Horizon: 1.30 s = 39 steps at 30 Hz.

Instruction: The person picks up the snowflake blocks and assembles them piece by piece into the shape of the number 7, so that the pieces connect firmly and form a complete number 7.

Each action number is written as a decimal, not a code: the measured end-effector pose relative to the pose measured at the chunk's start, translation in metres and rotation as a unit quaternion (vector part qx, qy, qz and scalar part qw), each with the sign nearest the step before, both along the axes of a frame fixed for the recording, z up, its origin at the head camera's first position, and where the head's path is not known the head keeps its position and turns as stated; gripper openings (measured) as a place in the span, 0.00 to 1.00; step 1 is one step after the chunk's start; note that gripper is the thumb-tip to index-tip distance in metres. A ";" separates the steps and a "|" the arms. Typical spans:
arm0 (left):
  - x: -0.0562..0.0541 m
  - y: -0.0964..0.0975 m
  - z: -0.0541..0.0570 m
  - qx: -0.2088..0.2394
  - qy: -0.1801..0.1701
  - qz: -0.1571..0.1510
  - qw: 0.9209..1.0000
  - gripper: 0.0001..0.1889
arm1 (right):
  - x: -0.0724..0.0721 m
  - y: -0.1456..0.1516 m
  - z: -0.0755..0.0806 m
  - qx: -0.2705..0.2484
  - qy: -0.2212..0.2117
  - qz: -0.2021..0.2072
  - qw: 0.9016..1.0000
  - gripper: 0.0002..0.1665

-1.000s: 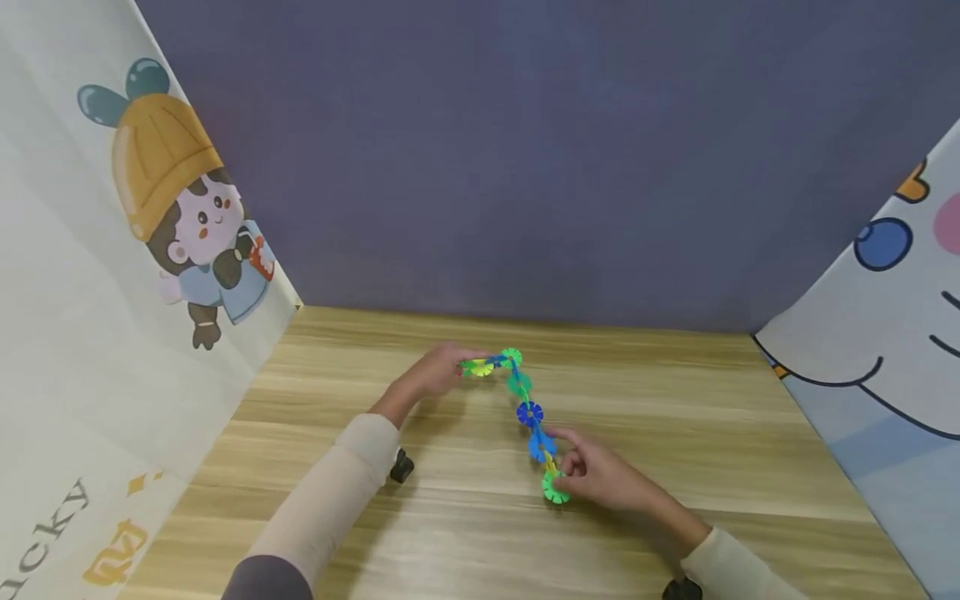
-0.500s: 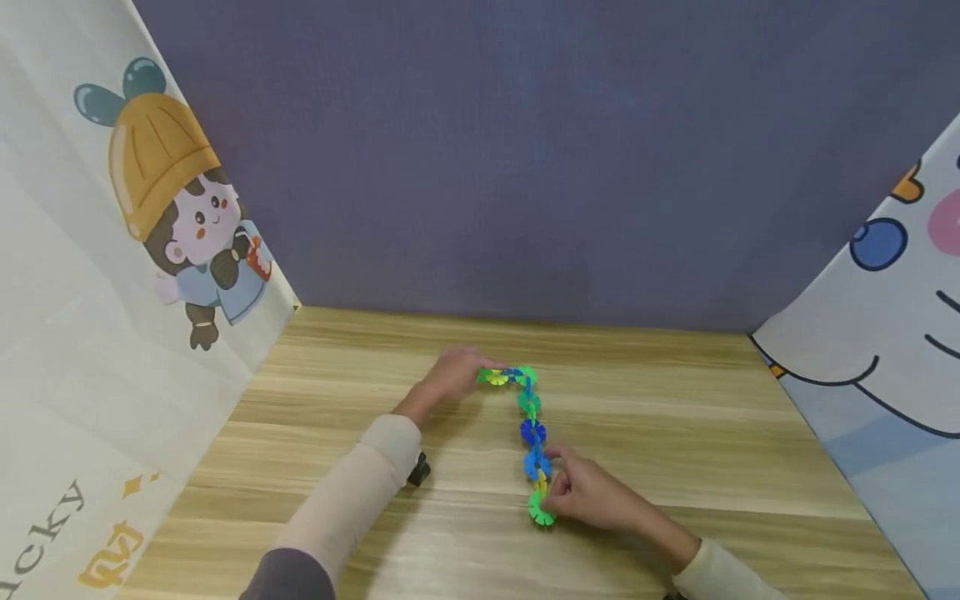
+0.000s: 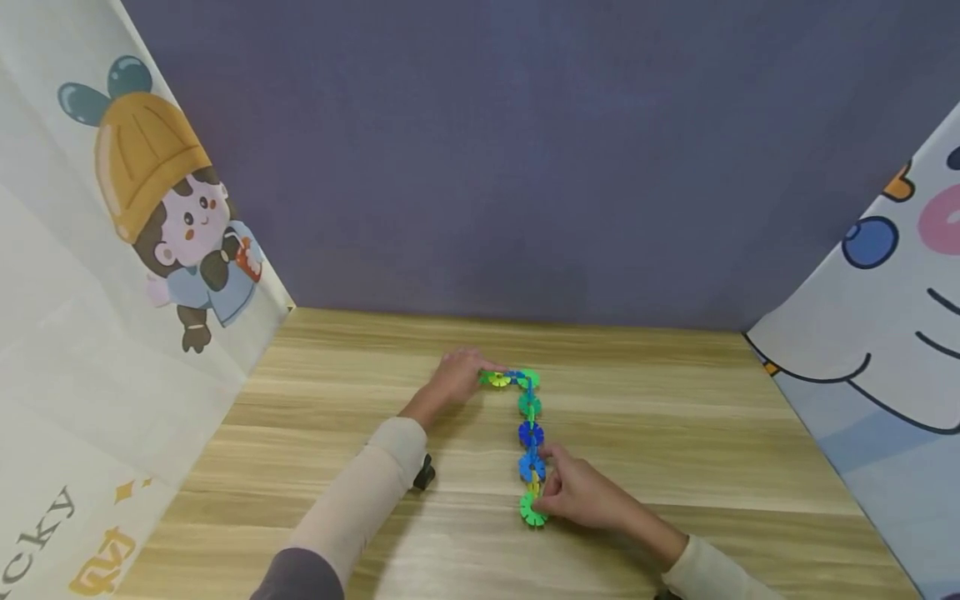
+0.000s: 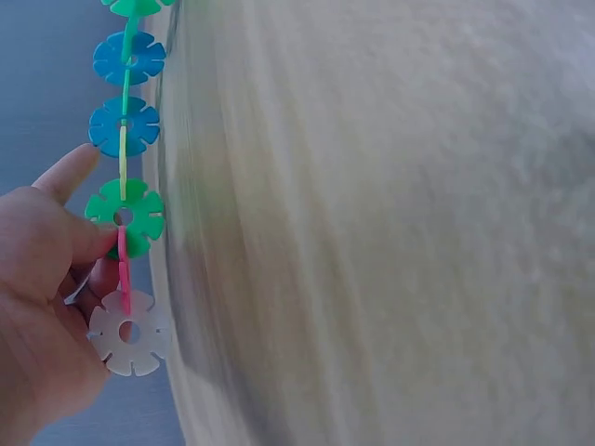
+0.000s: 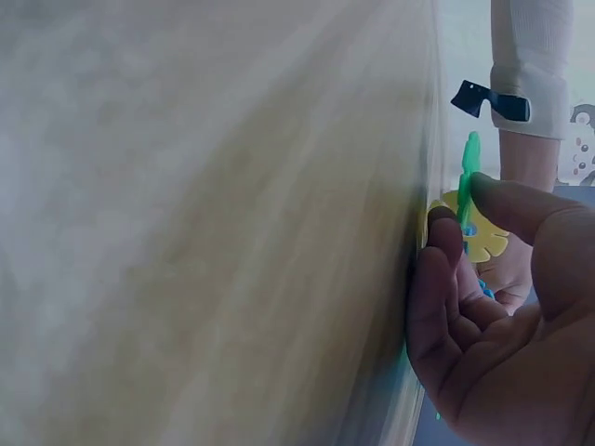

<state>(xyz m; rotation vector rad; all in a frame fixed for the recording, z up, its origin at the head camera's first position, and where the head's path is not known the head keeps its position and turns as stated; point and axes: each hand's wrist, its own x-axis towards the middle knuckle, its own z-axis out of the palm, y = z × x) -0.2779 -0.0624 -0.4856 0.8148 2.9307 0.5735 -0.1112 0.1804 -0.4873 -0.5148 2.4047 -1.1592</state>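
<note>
A chain of interlocking snowflake discs [image 3: 531,434] bends at a corner on the table in the head view, one leg running left, the other towards the person. At the left leg's end, my left hand [image 3: 456,377] pinches a green disc [image 4: 144,218], its index finger reaching along the chain. Past that hand, a pink disc [image 4: 124,269] and a clear disc [image 4: 139,358] show in the left wrist view. My right hand [image 3: 588,496] pinches the near-end green disc [image 5: 471,158] between thumb and finger. Beside it is a yellow disc [image 5: 488,243], partly hidden by fingers.
The wood-grain table [image 3: 337,375] ends at a dark blue-grey backdrop [image 3: 480,167]. Printed cartoon panels flank it, a left panel [image 3: 45,333] and a right panel [image 3: 847,350]. A black camera mount [image 3: 424,473] sits at the left wrist.
The left hand has moved slightly right with its end of the chain. The right hand has drawn the near end left and towards the person, so that leg now lies straighter.
</note>
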 end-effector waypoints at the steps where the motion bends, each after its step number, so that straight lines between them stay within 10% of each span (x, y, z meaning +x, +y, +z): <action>1: 0.000 0.000 0.000 0.000 0.003 0.000 1.000 0.36 | 0.000 0.000 0.000 0.001 0.000 0.000 1.000 0.50; 39: -0.005 -0.004 0.003 0.060 -0.075 0.007 0.995 0.21 | -0.003 0.005 0.000 0.005 -0.001 0.014 1.000 0.52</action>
